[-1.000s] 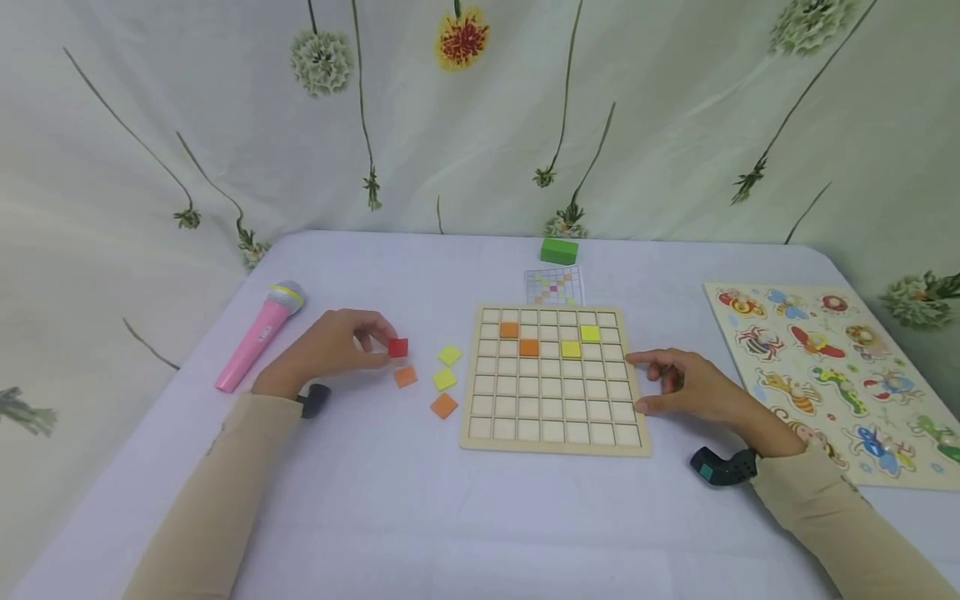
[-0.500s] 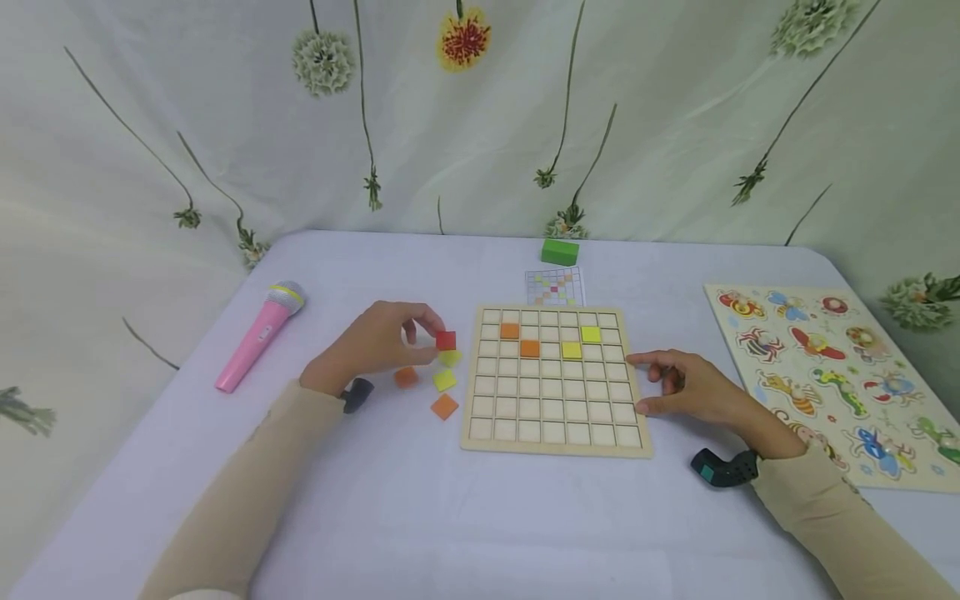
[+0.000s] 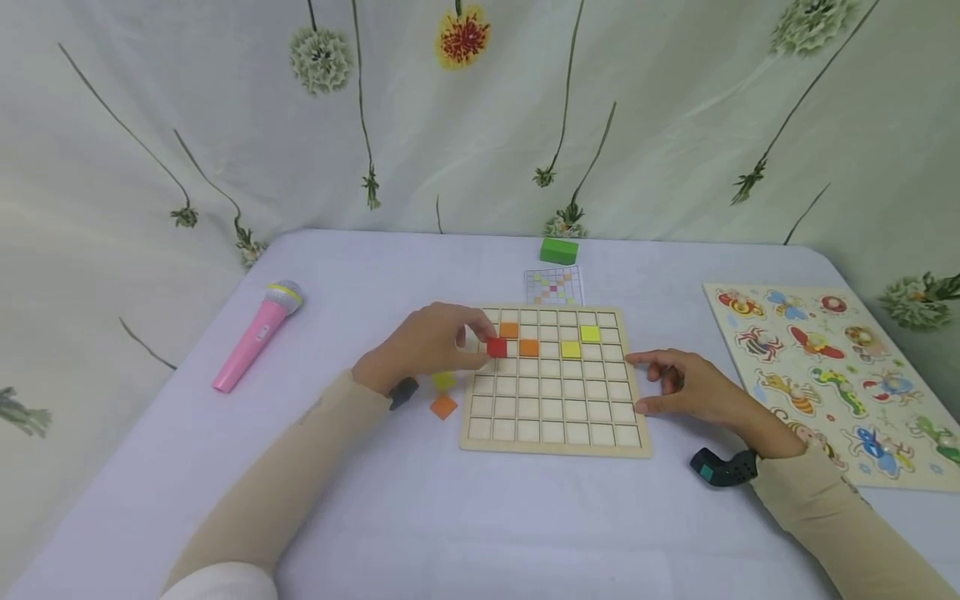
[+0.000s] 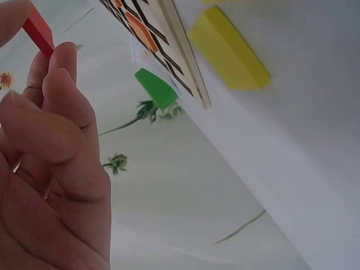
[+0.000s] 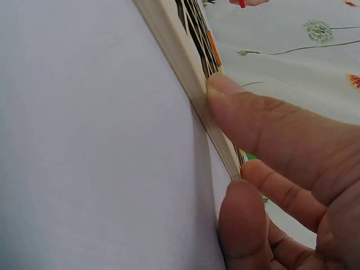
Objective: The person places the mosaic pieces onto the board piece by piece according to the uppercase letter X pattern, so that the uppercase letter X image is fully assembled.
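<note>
You are in a tabletop play setting; whether it is a home or a studio you cannot tell, as a pale, flower-printed fabric backdrop [image 3: 480,150] fills the background. Your white, cloth-covered table [image 3: 450,517] bears a pink, grey-headed toy microphone [image 3: 255,337], a square wooden grid board [image 3: 555,448] and a cream insect-picture board [image 3: 825,412].

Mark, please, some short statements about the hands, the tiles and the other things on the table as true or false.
1. The left hand pinches a red square tile. True.
2. The right hand touches the wooden grid board. True.
3. The board holds no yellow tile. False: two yellow tiles lie on it.
4. The green block lies beyond the pattern card. True.
5. Nothing lies left of the hands. False: a pink toy microphone does.
</note>
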`<state>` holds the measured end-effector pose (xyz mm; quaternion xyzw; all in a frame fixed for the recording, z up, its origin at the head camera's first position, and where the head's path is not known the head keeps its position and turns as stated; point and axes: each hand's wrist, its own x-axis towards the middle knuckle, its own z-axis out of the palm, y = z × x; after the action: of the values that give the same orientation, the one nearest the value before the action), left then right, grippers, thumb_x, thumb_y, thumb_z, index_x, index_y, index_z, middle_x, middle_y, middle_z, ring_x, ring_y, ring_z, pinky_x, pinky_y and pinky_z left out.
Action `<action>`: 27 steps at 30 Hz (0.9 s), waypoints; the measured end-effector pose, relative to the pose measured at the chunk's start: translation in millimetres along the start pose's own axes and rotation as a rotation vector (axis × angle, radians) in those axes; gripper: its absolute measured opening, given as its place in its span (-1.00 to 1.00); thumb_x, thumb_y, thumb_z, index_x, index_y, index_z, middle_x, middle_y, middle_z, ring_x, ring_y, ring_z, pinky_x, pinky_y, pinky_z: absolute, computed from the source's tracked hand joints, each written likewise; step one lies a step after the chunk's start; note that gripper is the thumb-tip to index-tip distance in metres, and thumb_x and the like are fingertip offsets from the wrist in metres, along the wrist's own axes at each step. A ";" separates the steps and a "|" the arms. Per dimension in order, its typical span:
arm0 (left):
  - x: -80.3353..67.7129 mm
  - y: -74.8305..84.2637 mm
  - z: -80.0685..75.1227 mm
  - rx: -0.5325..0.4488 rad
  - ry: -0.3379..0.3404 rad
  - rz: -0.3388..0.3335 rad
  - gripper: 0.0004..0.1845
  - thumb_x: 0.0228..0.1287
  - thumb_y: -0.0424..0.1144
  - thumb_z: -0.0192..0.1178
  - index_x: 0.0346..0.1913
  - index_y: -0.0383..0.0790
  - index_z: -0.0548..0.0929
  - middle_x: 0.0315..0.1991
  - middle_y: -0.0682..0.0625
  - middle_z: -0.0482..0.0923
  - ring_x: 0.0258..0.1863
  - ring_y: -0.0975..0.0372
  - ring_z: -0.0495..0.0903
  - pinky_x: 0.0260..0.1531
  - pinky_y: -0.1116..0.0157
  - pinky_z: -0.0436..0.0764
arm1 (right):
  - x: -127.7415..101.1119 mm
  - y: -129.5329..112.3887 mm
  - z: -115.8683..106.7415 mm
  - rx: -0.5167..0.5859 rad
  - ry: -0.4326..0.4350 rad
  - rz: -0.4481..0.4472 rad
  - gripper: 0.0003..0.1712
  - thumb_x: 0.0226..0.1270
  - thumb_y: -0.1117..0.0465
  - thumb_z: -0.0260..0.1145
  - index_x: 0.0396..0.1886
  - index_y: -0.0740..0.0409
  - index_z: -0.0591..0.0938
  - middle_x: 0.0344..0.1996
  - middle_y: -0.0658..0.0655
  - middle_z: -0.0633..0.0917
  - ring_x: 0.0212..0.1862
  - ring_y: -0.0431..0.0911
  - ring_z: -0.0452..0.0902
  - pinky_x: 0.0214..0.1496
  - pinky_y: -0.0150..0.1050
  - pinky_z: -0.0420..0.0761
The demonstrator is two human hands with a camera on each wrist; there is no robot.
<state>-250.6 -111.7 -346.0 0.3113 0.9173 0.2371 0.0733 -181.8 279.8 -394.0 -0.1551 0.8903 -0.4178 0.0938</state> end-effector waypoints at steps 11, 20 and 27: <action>33.1 27.1 15.3 0.156 -0.103 0.078 -0.78 0.35 -0.10 0.45 0.00 0.00 0.79 -0.14 0.18 0.74 -0.27 0.24 0.57 -0.29 0.26 0.53 | -0.6 2.7 -0.8 0.006 0.001 -0.011 -0.21 0.20 0.32 0.67 0.39 0.46 0.57 -0.16 0.12 0.52 -0.31 -0.13 0.36 -0.28 -0.30 0.39; 51.1 40.8 25.3 0.212 -0.169 0.098 -0.82 0.35 -0.10 0.49 -0.06 0.00 0.77 -0.30 0.18 0.65 -0.16 0.22 0.56 -0.17 0.26 0.54 | 0.6 3.5 -1.5 0.026 -0.007 -0.008 -0.20 0.22 0.32 0.67 0.41 0.45 0.56 -0.14 0.12 0.52 -0.31 -0.15 0.36 -0.29 -0.30 0.40; 60.5 44.8 31.4 0.227 -0.210 0.078 -0.84 0.35 -0.13 0.49 -0.10 0.00 0.75 -0.34 0.16 0.60 -0.18 0.25 0.54 -0.16 0.28 0.50 | 1.5 2.3 -1.8 0.032 -0.005 -0.022 -0.22 0.22 0.32 0.66 0.39 0.46 0.57 -0.16 0.13 0.52 -0.31 -0.15 0.37 -0.28 -0.31 0.41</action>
<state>-265.9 -31.8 -351.2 0.3760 0.9128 0.1007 0.1237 -184.2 281.9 -394.6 -0.1647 0.8814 -0.4326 0.0939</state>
